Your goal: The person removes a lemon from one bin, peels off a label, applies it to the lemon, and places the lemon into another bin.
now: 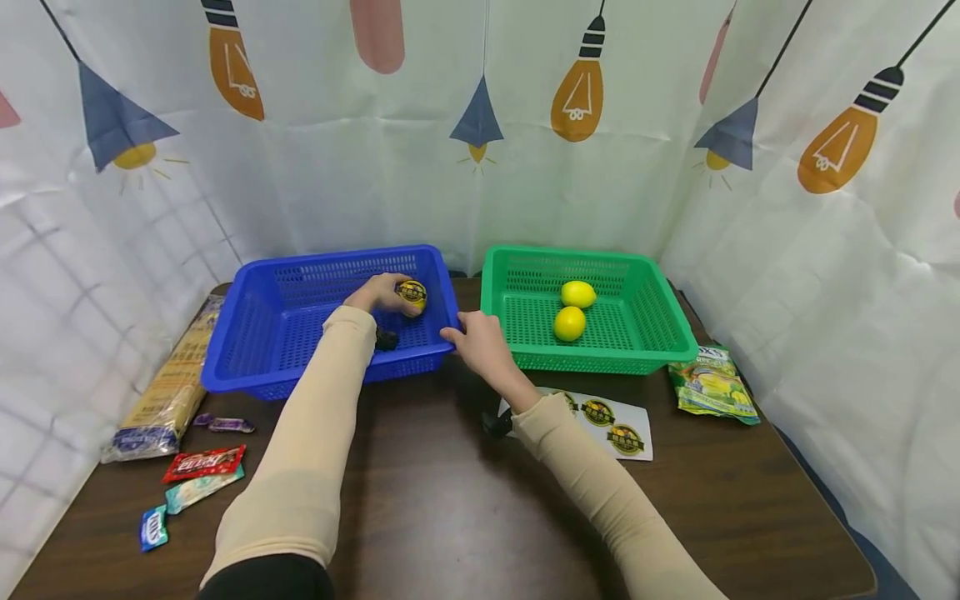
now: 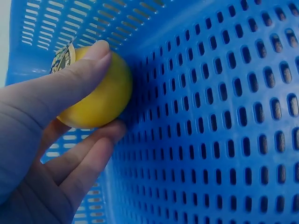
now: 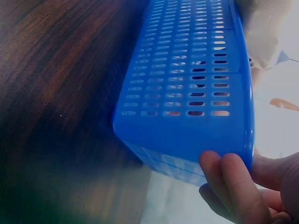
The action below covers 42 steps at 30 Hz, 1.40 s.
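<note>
Inside the blue basket (image 1: pixel 258 329), toward its right end, my left hand (image 1: pixel 381 293) holds a lemon (image 2: pixel 105 95) between thumb and fingers. A black and yellow round sticker (image 1: pixel 411 292) is on the fruit, and its edge lifts slightly in the left wrist view. The lemon is close to the basket's perforated floor. My right hand (image 1: pixel 483 346) grips the basket's front right corner, thumb and fingers on either side of the rim (image 3: pixel 247 116). Two yellow lemons (image 1: pixel 570 323) lie in the green basket (image 1: pixel 585 362) to the right.
A white sticker sheet (image 1: pixel 636 421) with round stickers lies partly under my right forearm. At the right is a green and yellow candy bag (image 1: pixel 712 383). Along the left side lie a long yellowish package (image 1: pixel 168 383), a red wrapper (image 1: pixel 204 463) and several small wrapped snacks. Curtains surround the table (image 1: pixel 450 517).
</note>
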Available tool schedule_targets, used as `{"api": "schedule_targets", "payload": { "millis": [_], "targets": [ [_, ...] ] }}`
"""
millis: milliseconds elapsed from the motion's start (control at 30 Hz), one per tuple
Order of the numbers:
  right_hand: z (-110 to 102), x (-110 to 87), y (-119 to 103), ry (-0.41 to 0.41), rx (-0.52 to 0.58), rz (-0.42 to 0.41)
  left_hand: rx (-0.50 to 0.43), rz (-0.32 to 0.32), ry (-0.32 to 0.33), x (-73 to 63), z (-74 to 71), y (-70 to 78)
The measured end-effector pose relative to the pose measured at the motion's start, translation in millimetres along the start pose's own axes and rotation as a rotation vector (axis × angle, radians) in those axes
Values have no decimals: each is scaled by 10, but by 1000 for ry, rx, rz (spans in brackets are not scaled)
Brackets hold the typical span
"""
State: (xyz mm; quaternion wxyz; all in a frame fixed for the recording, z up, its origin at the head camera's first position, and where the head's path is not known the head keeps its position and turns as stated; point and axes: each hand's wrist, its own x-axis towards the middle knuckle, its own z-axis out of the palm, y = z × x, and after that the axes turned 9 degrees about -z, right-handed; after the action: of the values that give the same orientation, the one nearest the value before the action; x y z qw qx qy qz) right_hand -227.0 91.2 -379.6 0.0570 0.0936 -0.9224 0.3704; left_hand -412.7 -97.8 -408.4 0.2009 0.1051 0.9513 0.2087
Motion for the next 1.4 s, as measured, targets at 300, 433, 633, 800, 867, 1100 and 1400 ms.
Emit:
{"api": "schedule_targets", "payload": {
  "millis": [300, 433, 633, 800, 867, 1100, 1400],
  "targets": [
    [-50, -8, -24, 11, -54, -108, 58, 10, 30, -432, -355, 147],
    [-221, -146, -104, -4, -173, -170, 58, 112, 168, -681, -511, 277],
    [-423, -479, -117, -106, -66, -323, -99, 377, 312, -1203, -376, 548],
    [-457, -794, 125, -180, 84, -388, -307, 521, 307, -1647, 67, 647],
    [-457, -934, 278, -201, 103, -408, -374, 559, 274, -1766, 312, 664],
    [-486, -1359, 760, -340, 116, -439, -559, 555, 17, -1921, 1183, 625],
    [-823, -1335, 1020, -431, 258, -381, -858, 303, -227, -1774, 1753, 691]
  ]
}}
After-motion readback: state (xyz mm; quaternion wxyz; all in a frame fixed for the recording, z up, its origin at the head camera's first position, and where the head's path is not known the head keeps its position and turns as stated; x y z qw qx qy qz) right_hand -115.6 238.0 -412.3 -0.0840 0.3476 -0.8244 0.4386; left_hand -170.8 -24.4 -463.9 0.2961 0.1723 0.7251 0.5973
